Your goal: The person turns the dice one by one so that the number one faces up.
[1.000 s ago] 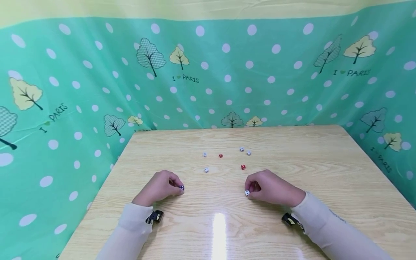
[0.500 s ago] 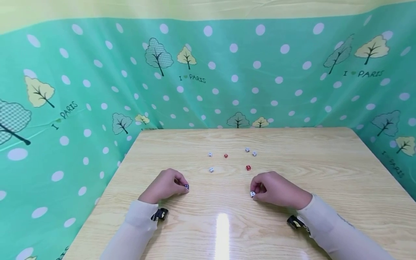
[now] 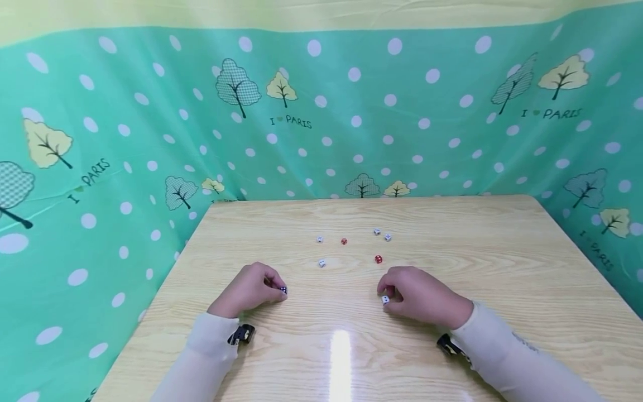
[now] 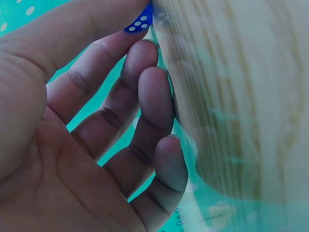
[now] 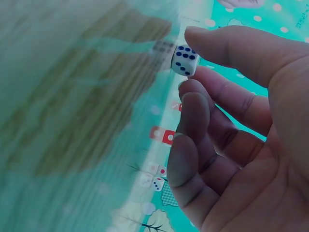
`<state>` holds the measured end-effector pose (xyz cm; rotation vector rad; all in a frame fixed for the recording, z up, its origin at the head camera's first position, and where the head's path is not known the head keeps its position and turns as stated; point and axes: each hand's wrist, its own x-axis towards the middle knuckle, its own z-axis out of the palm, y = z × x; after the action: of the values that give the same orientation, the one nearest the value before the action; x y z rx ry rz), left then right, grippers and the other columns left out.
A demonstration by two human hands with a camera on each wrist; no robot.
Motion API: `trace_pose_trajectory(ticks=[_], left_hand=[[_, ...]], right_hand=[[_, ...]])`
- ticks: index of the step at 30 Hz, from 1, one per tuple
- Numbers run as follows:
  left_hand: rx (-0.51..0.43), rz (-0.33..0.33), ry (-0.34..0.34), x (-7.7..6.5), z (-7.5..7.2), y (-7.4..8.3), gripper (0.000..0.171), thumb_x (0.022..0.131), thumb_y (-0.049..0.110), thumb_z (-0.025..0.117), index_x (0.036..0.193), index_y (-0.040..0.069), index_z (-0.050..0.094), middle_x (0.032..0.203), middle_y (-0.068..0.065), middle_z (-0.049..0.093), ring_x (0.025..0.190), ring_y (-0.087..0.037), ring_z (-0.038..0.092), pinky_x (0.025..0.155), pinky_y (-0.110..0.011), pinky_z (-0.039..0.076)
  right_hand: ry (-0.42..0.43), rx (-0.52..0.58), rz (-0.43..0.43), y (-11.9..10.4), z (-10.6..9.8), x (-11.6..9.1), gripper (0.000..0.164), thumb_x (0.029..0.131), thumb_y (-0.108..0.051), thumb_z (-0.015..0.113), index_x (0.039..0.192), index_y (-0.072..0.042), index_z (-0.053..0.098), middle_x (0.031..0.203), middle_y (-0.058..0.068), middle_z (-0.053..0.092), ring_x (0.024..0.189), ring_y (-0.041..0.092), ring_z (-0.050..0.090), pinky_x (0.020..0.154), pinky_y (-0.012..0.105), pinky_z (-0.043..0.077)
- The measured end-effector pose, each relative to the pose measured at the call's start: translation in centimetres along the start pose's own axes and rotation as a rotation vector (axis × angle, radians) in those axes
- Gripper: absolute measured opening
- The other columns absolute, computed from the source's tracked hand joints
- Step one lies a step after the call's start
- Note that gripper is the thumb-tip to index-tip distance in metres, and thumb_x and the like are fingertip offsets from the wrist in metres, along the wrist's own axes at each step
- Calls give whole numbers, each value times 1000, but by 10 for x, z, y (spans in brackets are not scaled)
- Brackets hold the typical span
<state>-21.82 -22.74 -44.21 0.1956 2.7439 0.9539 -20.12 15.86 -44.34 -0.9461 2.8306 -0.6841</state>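
Observation:
In the head view my left hand (image 3: 253, 290) rests low over the table on the left, pinching a blue die (image 3: 283, 290) with white pips between thumb and fingertips. The left wrist view shows part of that blue die (image 4: 139, 22) under the thumb, the other fingers loosely bent at the tabletop. To the right, my right hand (image 3: 414, 296) curves loosely about a white die (image 3: 385, 300) that sits on the table. In the right wrist view the white die (image 5: 185, 60) shows dark blue pips, with the thumb tip at its upper corner and the index finger behind it.
Beyond the hands on the wooden table (image 3: 301, 346) lie two red dice, the nearer red die (image 3: 378, 259) and a farther red die (image 3: 344, 241). Several white dice are scattered around them, one white die (image 3: 322, 263) nearest the left hand. A green printed curtain (image 3: 301, 156) surrounds the table.
The head view shifts slightly sideways. My right fingers have spread a little away from the white die, which stays in place on the table. My left hand keeps its pinch on the blue die.

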Motion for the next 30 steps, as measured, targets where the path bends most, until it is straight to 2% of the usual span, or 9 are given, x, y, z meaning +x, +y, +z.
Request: trace_pose_trajectory(ticks=[4,8,17,30], left_hand=[[5,-9,6,-1,0,-1,13,79,16,91,79,22,78,78,8,72,75,-13,61,69,-31,50],[2,-2,5,-1,1,-1,13,79,16,91,79,21,79,78,8,72,75,-13,61,69,-31,50],[-1,-21,7,-1,2,-1,13,79,17,91,79,22,78,79,7,71,74,-14,61,68,-31,51],[4,-11,7,2,3,-1,13,79,17,91,78,22,78,77,8,71,74,-14,61,68,-32,50]], right_hand=[[15,-64,-27,-5,2,-1,10,86,-17,80,93,-21,74,84,-13,59,73,2,49,68,22,46],[19,-84,-23,-6,3,-1,10,86,-17,81,91,-22,74,83,-14,58,71,1,49,66,21,46],[27,-89,-48,-5,3,-1,10,86,-15,81,89,-22,74,81,-15,57,70,0,48,65,21,46],[42,-59,-44,-5,-2,-3,15,86,-13,81,86,-24,72,81,-13,60,71,3,52,65,20,47]])
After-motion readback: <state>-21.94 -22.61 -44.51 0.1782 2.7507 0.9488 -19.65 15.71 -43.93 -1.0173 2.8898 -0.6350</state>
